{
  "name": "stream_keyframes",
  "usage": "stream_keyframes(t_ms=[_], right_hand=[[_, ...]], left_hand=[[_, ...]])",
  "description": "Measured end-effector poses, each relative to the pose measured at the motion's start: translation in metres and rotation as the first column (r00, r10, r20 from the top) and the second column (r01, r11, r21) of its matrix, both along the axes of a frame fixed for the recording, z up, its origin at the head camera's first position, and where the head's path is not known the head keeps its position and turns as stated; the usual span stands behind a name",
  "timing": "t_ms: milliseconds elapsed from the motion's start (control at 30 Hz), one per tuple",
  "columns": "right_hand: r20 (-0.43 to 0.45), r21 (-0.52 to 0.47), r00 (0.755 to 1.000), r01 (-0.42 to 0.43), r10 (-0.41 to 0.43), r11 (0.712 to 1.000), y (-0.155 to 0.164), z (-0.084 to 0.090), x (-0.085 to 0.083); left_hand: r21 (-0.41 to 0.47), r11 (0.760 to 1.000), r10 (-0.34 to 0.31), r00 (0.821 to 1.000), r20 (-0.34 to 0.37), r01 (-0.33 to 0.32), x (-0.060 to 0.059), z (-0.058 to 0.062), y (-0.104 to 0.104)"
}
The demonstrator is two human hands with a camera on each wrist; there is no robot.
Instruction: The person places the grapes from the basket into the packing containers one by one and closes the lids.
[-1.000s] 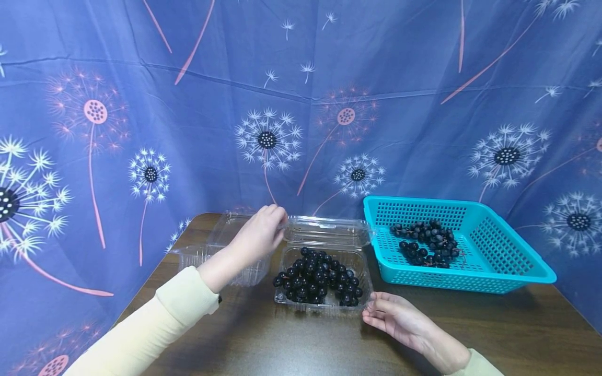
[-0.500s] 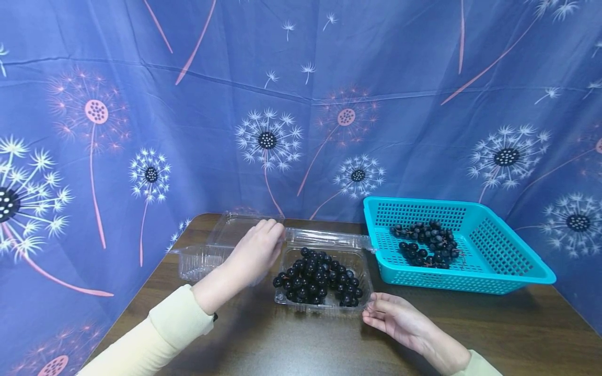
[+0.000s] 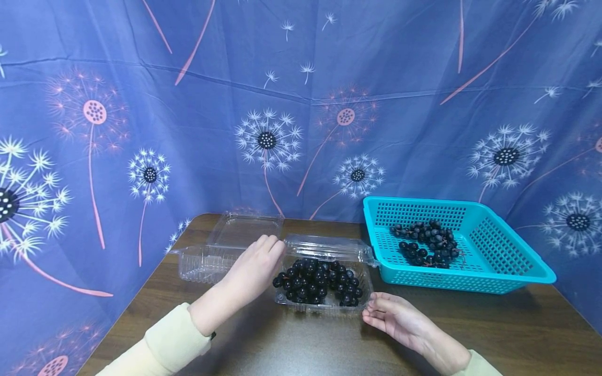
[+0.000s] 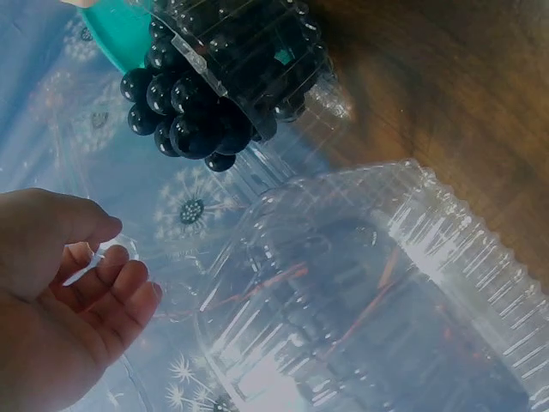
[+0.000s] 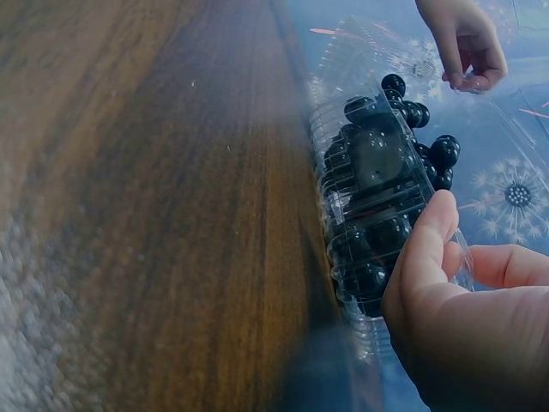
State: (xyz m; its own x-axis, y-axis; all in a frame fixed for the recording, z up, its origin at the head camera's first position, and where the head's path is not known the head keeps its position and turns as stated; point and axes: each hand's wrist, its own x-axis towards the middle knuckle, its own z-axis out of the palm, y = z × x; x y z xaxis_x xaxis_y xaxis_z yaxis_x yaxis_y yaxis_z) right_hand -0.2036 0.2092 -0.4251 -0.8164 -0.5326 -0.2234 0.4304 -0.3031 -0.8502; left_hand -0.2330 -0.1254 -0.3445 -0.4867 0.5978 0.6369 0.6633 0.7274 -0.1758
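Note:
A clear plastic clamshell box (image 3: 293,309) filled with dark grapes (image 3: 308,279) stands in the middle of the table. Its hinged lid (image 3: 329,246) is partly lowered and slants over the back of the box. My left hand (image 3: 256,269) pinches the lid's left corner between thumb and fingers; in the left wrist view, a bit of clear plastic shows at the fingertips (image 4: 133,279). At the box's front right corner, my right hand (image 3: 400,321) pinches the rim, as the right wrist view also shows. The grapes heap above the rim.
Another open clear clamshell (image 3: 202,265) stands at the left, partly behind my left forearm. At the right, a turquoise basket (image 3: 470,284) holds more dark grapes (image 3: 430,243). A blue dandelion-print cloth (image 3: 301,62) hangs behind the wooden table (image 3: 301,350).
My left hand has come down and slightly toward me, swinging the lid forward and lower over the box. My right hand has stayed at the box's corner.

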Motion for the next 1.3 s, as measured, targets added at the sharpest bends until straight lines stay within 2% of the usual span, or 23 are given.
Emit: stream_keyframes(t_ms=[167,367,600,733,900,1200,1300], right_hand=[[-0.006,-0.015,1.0,0.0,0.0,1.0,0.0,0.0,0.0],[-0.025,-0.058,0.999,-0.021,0.019,0.998,0.0,-0.002,0.001],[-0.018,-0.069,0.999,-0.027,0.026,0.997,0.001,-0.002,0.001],[-0.013,-0.064,1.0,-0.023,0.022,0.998,0.001,-0.002,0.001],[-0.01,-0.067,1.0,-0.011,0.01,0.998,0.001,-0.002,0.002],[-0.01,-0.04,1.0,-0.007,0.006,0.999,0.001,-0.002,0.003],[-0.01,-0.041,1.0,-0.007,0.007,0.999,0.001,-0.001,0.003]], left_hand=[[-0.01,1.0,0.003,1.0,0.01,-0.003,0.005,-0.006,-0.001],[-0.025,1.0,0.011,0.999,-0.034,-0.012,0.011,-0.016,-0.003],[-0.085,0.996,0.02,0.997,-0.071,-0.026,0.019,-0.026,-0.002],[-0.134,0.991,0.007,0.99,-0.143,-0.026,0.021,-0.031,-0.002],[-0.179,0.983,-0.011,0.97,-0.243,-0.034,0.022,-0.035,-0.002],[-0.243,0.969,-0.005,0.976,-0.22,-0.049,0.024,-0.046,-0.007],[-0.255,0.966,-0.011,0.969,-0.245,-0.054,0.023,-0.048,-0.008]])
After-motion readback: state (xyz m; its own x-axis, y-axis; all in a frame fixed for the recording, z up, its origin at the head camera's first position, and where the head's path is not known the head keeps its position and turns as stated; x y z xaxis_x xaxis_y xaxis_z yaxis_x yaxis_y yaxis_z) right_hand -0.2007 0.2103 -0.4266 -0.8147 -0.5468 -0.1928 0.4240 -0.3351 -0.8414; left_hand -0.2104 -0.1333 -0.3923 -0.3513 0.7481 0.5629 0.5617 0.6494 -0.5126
